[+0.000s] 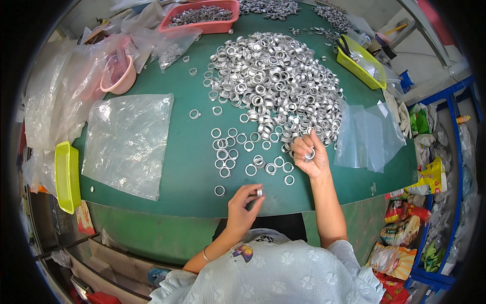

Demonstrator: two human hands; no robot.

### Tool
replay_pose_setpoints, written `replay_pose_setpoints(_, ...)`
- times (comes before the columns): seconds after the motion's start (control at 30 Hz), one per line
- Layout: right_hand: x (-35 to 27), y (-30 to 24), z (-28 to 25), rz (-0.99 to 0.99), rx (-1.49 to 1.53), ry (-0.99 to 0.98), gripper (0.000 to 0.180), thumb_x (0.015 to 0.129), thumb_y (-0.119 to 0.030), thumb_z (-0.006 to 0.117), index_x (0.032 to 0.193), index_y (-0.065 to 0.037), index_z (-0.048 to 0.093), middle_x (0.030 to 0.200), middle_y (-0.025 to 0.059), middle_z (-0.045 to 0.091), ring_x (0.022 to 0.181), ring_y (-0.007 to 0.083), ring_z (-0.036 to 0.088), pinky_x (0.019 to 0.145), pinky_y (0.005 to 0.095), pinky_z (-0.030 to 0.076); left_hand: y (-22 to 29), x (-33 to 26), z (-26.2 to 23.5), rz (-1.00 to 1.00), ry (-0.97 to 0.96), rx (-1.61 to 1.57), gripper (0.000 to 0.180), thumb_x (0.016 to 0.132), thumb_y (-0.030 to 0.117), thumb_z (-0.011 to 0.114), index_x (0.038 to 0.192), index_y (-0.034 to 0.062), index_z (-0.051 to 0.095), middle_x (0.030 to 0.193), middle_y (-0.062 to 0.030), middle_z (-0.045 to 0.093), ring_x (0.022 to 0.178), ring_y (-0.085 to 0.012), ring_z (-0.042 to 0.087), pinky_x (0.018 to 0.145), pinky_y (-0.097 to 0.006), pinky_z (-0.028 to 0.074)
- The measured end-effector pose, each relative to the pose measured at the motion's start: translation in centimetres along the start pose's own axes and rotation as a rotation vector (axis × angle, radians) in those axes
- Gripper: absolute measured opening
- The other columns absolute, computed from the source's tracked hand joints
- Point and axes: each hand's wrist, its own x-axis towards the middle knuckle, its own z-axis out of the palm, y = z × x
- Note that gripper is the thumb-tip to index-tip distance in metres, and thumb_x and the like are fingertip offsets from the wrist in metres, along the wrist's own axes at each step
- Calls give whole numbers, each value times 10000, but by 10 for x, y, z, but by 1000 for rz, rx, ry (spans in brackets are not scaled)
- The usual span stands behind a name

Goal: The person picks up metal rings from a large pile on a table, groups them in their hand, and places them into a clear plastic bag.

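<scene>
A big heap of silver metal rings (276,81) covers the middle of the green table (182,167). In front of it lie several rings spread flat (238,152). My left hand (244,203) is near the table's front edge and pinches one small silver ring (259,192) between thumb and fingers. My right hand (311,154) rests at the heap's near edge, fingers curled around several rings (309,154) in the palm.
A clear plastic bag (129,142) lies flat at the left, more clear bags (369,137) at the right. A yellow tray (67,175) hangs off the left edge, another yellow tray (360,63) sits far right. A pink bowl (119,76) and a pink tray of rings (202,17) stand behind.
</scene>
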Motion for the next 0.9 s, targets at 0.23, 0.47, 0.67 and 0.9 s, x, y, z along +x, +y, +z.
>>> replay_pose_setpoints(0.23, 2, -6, 24, -177, -950, 438, 203, 894, -119, 622, 1055, 1, 651, 833, 47, 583, 523, 97, 508, 408, 197, 355, 8, -3, -19, 18, -42, 135, 333, 800, -127, 623, 1113, -17, 596, 1037, -102, 589, 917, -168, 631, 816, -272, 534)
replay_pose_setpoints(0.47, 34, 17, 34, -519, -1955, 389, 187, 744, -70, 697, 914, 8, 696, 881, 134, 657, 819, 278, 636, 754, 347, 487, 8, 0, -9, -11, -103, 183, 320, 796, -119, 632, 1100, -22, 603, 1013, -98, 593, 899, -162, 632, 803, -265, 534)
replay_pose_setpoints(0.67, 25, 4, 31, -399, -2161, 406, 133, 749, -76, 696, 869, -18, 710, 870, 125, 647, 782, 297, 636, 727, 372, 495, 6, -4, -14, 2, -57, 204, 326, 793, -127, 629, 1100, -22, 604, 1029, -102, 596, 903, -167, 633, 804, -269, 536)
replay_pose_setpoints(0.9, 8, -6, 9, -579, -2012, 186, 110, 775, -66, 714, 844, 11, 675, 876, 67, 630, 671, 183, 593, 568, 313, 463, 6, -4, -13, 6, -65, 168, 336, 789, -139, 621, 1105, -26, 599, 1039, -105, 594, 907, -172, 634, 807, -269, 535)
